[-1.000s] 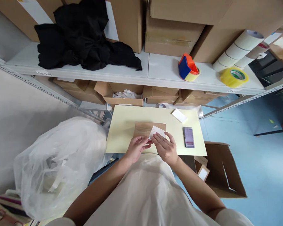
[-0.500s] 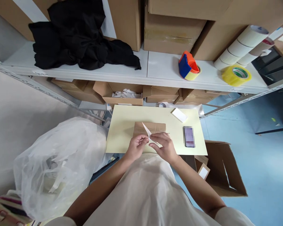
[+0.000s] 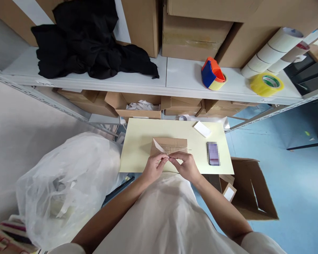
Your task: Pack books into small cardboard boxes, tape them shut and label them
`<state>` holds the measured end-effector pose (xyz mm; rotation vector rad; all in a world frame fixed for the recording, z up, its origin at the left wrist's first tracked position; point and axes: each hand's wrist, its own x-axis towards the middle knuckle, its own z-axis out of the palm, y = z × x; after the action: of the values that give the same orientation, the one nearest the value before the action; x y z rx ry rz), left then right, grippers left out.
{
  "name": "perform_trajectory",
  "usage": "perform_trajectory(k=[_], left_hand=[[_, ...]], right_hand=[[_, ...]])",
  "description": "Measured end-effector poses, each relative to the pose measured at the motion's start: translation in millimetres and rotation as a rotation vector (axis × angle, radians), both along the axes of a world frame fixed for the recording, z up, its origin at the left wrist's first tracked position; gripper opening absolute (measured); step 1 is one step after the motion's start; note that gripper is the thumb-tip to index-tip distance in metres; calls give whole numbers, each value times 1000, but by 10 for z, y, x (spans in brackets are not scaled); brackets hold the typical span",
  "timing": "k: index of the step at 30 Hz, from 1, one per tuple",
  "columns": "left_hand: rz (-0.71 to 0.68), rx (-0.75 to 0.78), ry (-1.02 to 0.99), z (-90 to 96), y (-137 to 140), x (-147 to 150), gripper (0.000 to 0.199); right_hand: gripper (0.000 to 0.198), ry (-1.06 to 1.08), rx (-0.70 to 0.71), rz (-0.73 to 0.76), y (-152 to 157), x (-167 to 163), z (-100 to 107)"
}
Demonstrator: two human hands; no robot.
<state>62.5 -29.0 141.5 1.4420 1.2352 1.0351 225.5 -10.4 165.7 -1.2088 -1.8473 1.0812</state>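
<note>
Both hands meet over the brown box (image 3: 172,145) on the yellow board (image 3: 137,141): the left hand (image 3: 154,168) and right hand (image 3: 186,166) each pinch the white label (image 3: 157,145), fingertips pressed together, its free corner standing up over the box's left end. The step looks like peeling the label's backing. Next would call for a steady pull apart and keeping the label flat above the box.

A single camera sits on the person's head and looks forward and steeply down. It is close above the worktop (image 3: 137,141), whose near edge runs just past the person's own torso at the bottom of the frame. Beyond the worktop's far edge the view takes in the shelf (image 3: 180,76) and the blue floor (image 3: 294,169) to the right.
</note>
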Motion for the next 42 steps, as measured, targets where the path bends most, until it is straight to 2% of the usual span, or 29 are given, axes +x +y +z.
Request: perform_trajectory(k=[4, 9, 12, 16, 22, 26, 30, 35, 38, 42], left_hand=[[22, -13, 8, 26, -12, 3, 21], [10, -20, -26, 88, 34, 12, 18], [-15, -46, -71, 100, 115, -45, 15], [20, -23, -4, 35, 244, -221, 14], [24, -32, 217, -96, 491, -650, 8], [-22, -118, 413, -121, 813, -1034, 10], [-87, -198, 530, -174, 1277, -1366, 10], [57, -148, 683, -262, 1958, -1533, 8], [132, -84, 763, -300, 2337, -1525, 12], [236, -132, 728, -361, 2726, -1483, 14]], right_hand=[[19, -22, 4, -22, -24, -37, -20], [19, -29, -41, -134, -25, -89, -67], [20, 58, -75, -209, 34, -66, -170], [24, 203, -148, -327, 135, 42, -359], [30, 244, -305, -422, 164, 232, -553], [34, 253, -354, -500, 148, 391, -591], [37, 263, -398, -627, 125, 577, -627], [39, 323, -389, -734, 84, 690, -638], [38, 344, -394, -703, 47, 657, -596], [36, 335, -400, -660, -15, 579, -522]])
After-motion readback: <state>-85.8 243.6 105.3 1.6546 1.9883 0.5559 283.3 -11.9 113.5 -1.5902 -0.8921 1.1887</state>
